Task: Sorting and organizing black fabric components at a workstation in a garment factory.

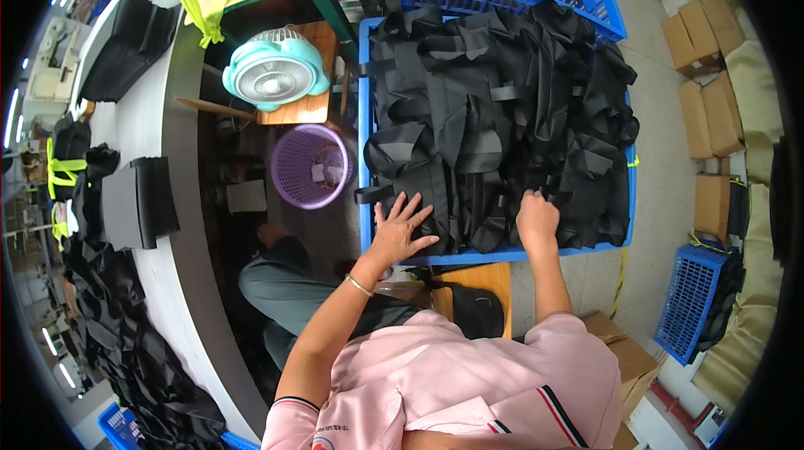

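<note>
A blue crate [365, 115] in front of me is heaped with black fabric bags [477, 127] that have loop handles. My left hand [398, 232], with a bracelet on the wrist, lies open with fingers spread on the bags at the crate's near left corner. Toward the near right, my right hand [537, 217] is closed in a fist low among the bags, seemingly gripping black fabric. Its fingertips are partly hidden, so the exact part held does not show.
Left of the crate stand a purple basket [285, 167] with scraps and a turquoise fan [275, 77] on a wooden stool. A long table [159, 282] at the left bears stacked black fabric [142, 203]. Another blue crate [502, 4] is behind; cardboard boxes [708, 119] line the right.
</note>
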Tool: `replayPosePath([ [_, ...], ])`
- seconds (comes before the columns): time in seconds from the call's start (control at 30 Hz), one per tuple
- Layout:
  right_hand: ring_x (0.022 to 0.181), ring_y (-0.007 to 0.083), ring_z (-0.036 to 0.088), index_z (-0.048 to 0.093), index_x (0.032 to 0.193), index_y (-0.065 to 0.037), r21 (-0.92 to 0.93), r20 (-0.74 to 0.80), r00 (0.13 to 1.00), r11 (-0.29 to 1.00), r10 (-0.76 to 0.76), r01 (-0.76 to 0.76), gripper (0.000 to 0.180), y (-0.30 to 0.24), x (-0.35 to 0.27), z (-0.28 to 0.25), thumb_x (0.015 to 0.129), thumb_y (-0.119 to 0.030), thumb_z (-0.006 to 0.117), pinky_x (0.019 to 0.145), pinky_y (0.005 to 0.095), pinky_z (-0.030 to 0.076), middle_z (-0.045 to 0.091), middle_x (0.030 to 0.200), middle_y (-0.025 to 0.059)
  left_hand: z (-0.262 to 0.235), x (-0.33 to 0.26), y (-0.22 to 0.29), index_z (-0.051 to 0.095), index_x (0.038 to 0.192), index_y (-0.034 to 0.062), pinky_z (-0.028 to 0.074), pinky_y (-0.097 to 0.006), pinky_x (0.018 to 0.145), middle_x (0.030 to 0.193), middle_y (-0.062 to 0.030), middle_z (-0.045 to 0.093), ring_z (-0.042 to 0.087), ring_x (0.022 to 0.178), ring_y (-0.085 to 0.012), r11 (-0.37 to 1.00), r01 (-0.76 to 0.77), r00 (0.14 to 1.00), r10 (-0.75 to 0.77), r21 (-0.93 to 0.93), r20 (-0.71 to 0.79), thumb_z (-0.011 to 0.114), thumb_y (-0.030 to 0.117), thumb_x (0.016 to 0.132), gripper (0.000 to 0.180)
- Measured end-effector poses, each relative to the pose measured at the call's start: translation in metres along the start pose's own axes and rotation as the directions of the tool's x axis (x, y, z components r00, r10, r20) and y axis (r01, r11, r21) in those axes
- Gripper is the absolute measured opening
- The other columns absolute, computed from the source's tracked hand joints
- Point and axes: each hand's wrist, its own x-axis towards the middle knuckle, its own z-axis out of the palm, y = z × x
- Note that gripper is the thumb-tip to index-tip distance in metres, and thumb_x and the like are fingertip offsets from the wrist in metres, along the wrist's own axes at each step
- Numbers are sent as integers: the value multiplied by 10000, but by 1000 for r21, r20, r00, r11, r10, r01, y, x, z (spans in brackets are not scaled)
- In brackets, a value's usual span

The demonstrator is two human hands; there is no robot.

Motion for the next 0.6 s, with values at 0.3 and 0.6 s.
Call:
replayPosePath([
  [0.3,1491,515,50,327,1536,-430,32,-627,724,920,-287,392,951,-156,151,-80,720,-578,793,1016,848,87,30,1676,112,-22,14,5,416,1519,180,158,-618,1164,1589,-168,303,233,1473,-412,990,135,892,-134,-27,-431,673,438,897,721],
  [0.6,1494,522,43,167,1579,-447,229,-473,858,912,-201,341,965,-185,201,0,842,-254,759,1035,833,50,-51,1673,159,-3,16,-46,366,1550,209,97,-686,1149,1646,-186,174,115,1513,-434,956,294,924,-283,4,-255,669,528,881,800],
])
